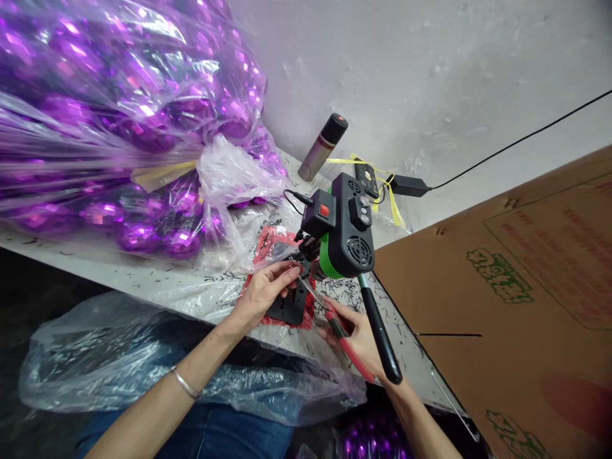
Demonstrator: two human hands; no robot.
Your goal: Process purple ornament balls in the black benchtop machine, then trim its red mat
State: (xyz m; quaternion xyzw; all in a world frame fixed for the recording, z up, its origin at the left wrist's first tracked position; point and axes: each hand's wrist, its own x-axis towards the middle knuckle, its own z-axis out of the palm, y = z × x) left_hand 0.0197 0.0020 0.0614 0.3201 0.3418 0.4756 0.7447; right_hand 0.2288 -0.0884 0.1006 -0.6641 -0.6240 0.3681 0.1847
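Observation:
My right hand (358, 341) is closed around long-nose pliers (340, 330) with red and black handles, their slim metal jaws pointing up and left. Those jaws reach toward the fingertips of my left hand (268, 290), which pinch something too small to make out. Both hands are at the front of a small black and green bench machine (347, 223), like a mini drill press, with a long black lever (381, 335). Under the left fingers lies the machine's black base plate (289, 307), on a red mat (308, 315). The working tip is hidden by its housing.
Clear bags of shiny purple balls (138, 121) fill the left. A spray can (322, 146) and a power adapter (406, 185) lie toward the wall. A cardboard box (478, 274) borders the right. Black scraps litter the white table (205, 287); plastic film (119, 357) drapes its front edge.

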